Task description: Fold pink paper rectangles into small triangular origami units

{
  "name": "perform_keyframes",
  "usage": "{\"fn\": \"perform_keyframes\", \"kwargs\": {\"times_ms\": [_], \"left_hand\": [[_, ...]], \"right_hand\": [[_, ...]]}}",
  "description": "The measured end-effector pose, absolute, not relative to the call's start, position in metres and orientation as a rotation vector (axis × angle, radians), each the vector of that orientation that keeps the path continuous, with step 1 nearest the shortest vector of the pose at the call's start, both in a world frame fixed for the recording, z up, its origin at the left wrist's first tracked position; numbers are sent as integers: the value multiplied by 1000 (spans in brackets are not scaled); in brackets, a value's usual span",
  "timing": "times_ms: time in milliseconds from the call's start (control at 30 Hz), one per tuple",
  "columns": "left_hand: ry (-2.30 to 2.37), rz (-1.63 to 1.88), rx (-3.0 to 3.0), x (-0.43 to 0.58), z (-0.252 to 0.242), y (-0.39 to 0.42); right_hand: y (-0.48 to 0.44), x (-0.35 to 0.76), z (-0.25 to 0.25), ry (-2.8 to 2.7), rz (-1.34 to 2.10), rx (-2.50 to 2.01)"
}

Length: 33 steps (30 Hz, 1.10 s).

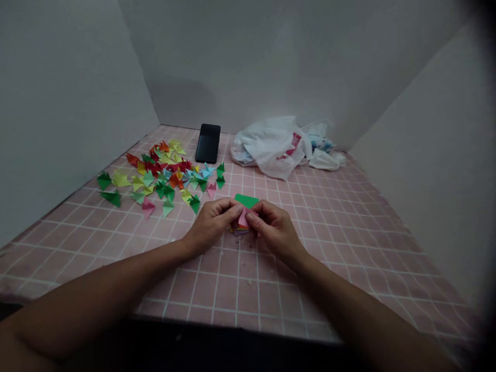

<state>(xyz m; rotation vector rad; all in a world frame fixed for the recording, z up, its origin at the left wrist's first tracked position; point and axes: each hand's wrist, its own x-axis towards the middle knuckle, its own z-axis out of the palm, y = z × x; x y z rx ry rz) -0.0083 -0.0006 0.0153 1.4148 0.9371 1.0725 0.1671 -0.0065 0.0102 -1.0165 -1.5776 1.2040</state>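
Note:
My left hand (212, 223) and my right hand (274, 230) meet at the middle of a pink tiled table (240, 279). Both pinch a small pink paper piece (243, 217) between their fingertips. Under the hands lies a small stack of coloured paper squares (239, 229), and a green sheet (246, 200) pokes out just behind the fingers. Several folded paper triangles (163, 175) in red, green, yellow, blue and pink are scattered at the left of the table.
A black phone (208, 142) lies face down at the back, near the grey wall. A crumpled white plastic bag (279, 147) sits at the back right. Grey walls close in the table on the left, back and right.

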Motion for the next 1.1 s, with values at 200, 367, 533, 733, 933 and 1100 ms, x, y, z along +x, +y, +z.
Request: {"fn": "perform_keyframes", "kwargs": {"times_ms": [200, 367, 533, 733, 933, 1100], "left_hand": [[950, 1069, 1428, -8, 11, 0], [975, 1084, 1381, -9, 11, 0], [965, 1080, 1367, -9, 15, 0], [949, 1078, 1361, -10, 15, 0], [969, 1083, 1410, -11, 12, 3], [939, 1048, 1383, -10, 12, 5]], "right_hand": [[-9, 165, 8, -1555, 1204, -1029], [-11, 165, 8, -1429, 1372, -1015], [-10, 166, 8, -1371, 1427, -1011], [-12, 166, 8, -1378, 1434, -974], [-10, 165, 8, -1380, 1389, -1000], [-9, 164, 7, -1353, 1325, -1001]]}}
